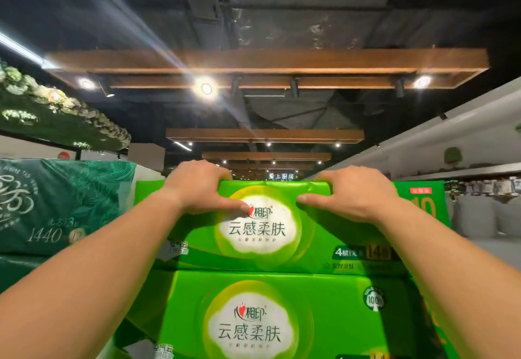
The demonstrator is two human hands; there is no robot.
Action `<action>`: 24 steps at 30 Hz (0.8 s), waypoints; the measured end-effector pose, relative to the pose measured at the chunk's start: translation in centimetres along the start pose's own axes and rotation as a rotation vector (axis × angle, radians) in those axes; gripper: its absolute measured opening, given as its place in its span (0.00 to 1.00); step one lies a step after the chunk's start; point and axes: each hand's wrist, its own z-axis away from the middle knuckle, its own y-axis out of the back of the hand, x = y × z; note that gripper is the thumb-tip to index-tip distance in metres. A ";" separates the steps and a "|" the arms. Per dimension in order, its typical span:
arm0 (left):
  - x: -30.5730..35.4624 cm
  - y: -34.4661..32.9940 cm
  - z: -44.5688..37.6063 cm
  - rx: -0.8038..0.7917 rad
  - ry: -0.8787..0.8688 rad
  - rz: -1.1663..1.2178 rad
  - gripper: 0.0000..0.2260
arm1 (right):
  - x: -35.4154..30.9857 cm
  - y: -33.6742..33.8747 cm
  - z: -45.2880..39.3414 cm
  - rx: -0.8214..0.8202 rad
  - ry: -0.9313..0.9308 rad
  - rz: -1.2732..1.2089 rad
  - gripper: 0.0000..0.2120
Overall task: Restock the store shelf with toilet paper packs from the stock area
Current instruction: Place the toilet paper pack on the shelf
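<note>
Both hands, left hand [200,186] and right hand [349,193], grip the top green pack [267,234].

1. The upper bright green plastic-wrapped tissue pack [282,234] carries "心相印" and "云感柔肤" on its white cloud; lower right reads "4层" and "14".
2. The lower bright green plastic-wrapped tissue pack [253,322] repeats "心相印" and "云感柔肤", with a "100%" badge.
3. The dark green leaf-patterned pack [56,206] on the left shows "1440".
4. A small lit white sign [281,176] far down the aisle reads "爱上厨房".
</note>
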 end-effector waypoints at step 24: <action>23.7 11.9 31.2 -0.262 0.291 0.086 0.45 | -3.0 6.0 34.1 -0.231 -0.094 -0.340 0.31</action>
